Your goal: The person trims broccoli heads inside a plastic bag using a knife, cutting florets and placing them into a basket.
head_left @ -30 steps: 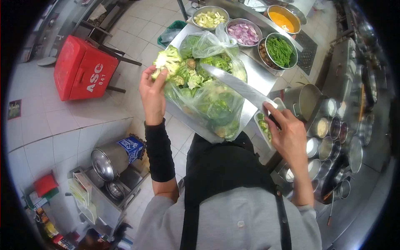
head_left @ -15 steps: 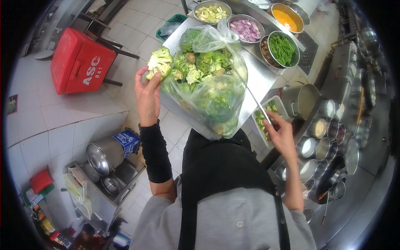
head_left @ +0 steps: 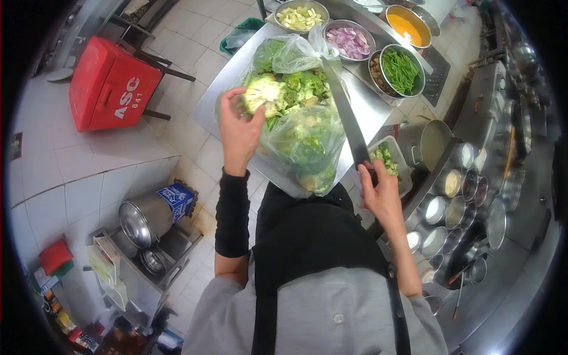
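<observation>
Broccoli head (head_left: 264,94), knobbly green with a pale cut face, is over the clear, crinkled plastic bag (head_left: 297,139), gripped by the left hand's (head_left: 241,133) bent, partly spread fingers. Right of the bag, the right hand's (head_left: 381,194) fingers wrap around the long, flat metal knife (head_left: 348,118).

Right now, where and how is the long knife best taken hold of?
Probably grip the knife by its handle, coming from the person's near right side, where the right hand holds it. The long blade slants forward, away from the body, leaving the handle at the near end.
</observation>
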### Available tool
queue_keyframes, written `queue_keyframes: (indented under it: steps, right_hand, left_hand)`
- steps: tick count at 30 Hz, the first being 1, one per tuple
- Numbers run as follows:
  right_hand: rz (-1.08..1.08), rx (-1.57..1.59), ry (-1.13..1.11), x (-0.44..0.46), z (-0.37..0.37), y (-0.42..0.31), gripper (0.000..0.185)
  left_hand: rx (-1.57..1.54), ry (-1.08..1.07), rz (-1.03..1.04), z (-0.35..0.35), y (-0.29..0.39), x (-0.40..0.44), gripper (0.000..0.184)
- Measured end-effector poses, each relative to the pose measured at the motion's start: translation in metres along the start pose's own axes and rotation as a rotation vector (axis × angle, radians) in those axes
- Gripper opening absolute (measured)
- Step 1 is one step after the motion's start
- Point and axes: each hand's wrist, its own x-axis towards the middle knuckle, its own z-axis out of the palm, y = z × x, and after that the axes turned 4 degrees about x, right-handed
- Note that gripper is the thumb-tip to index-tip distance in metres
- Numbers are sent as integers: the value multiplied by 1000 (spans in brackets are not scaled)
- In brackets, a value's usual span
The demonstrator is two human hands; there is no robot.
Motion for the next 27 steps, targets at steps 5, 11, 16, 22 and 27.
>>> queue_keyframes:
  steps: [5,11,16,22,27]
  right_hand:
    - [-307,-250,95,-2,19,-16,23]
    - [-343,-299,109,0,21,-12,25]
    - [-371,-255,107,-1,29,-14,24]
    - [-389,-228,121,-4,32,-15,24]
    - [-425,-236,109,5,33,-21,24]
  left_hand:
    - [-64,-86,-15,37,0,-3,56]
    - [-207,-150,-143,38,1,-2,56]
    - [-223,-140,-224,37,-9,-3,59]
    - [-254,-109,-220,32,-16,-10,62]
    - [-178,-66,-284,33,-16,-2,60]
